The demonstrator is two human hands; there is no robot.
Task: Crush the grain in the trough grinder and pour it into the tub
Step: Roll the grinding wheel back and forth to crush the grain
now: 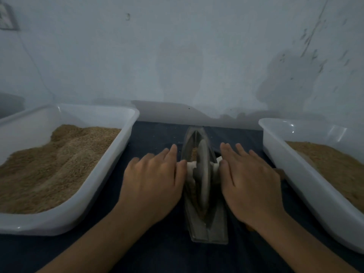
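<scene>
A grey boat-shaped trough grinder (pixel 206 227) lies lengthwise on the dark cloth between my hands. Its grey wheel (pixel 202 174) stands upright in the groove, with brown grain (pixel 194 154) in the trough beside it. A white-wrapped axle (pixel 191 166) sticks out on both sides of the wheel. My left hand (pixel 153 178) lies flat with straight fingers on the left end of the axle. My right hand (pixel 250 178) presses the right end the same way. A white tub (pixel 307 174) with brown grain stands to the right, another white tub (pixel 110 170) to the left.
The dark blue cloth (pixel 157 253) covers the table up to a pale wall (pixel 177 56) close behind the grinder. The two tubs flank the grinder with narrow gaps on each side. A small brown object (pixel 280 172) peeks out past my right hand.
</scene>
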